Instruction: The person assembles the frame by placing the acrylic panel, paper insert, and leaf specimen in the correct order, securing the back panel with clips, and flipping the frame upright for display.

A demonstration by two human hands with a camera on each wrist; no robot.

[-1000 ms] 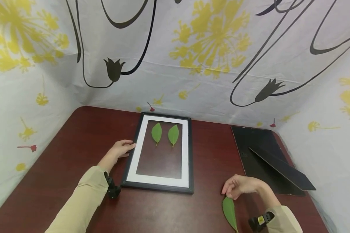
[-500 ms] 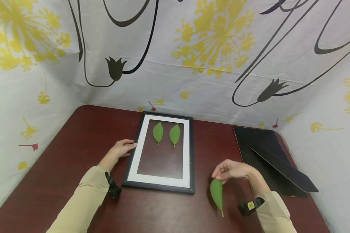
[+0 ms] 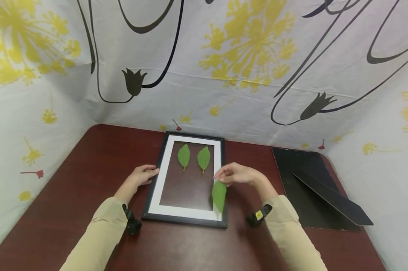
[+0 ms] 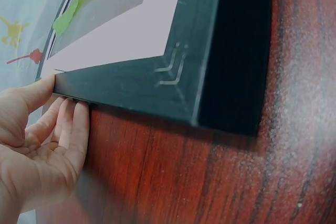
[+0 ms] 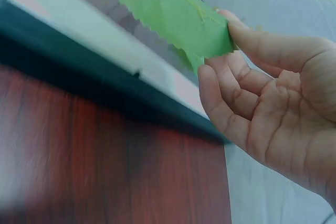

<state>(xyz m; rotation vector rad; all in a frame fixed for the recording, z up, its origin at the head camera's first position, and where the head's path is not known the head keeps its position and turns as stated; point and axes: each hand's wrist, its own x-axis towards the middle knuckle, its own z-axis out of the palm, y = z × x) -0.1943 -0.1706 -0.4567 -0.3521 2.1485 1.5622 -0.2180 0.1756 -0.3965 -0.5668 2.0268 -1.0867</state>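
Note:
A black picture frame (image 3: 182,217) with a white mat lies on the table, two green leaves (image 3: 184,155) side by side in the upper part of its opening. At the frame's left edge is my left hand (image 3: 141,177); in the left wrist view its thumb (image 4: 39,92) lies on the edge and the fingers bend against the side below. My right hand (image 3: 239,176) pinches a third green leaf (image 3: 219,195) by one end, over the frame's right border. That leaf hangs down, with toothed edges showing in the right wrist view (image 5: 168,11).
A black backing board (image 3: 303,165) with a stand flap (image 3: 332,195) tilted up from it lies at the table's right side. The dark red table (image 3: 187,248) meets a white patterned cloth (image 3: 176,49) at the back and sides.
My right hand has carried the third leaf leftward and away from me, from beside the backing board to above the frame's right border. The left hand keeps its place at the frame.

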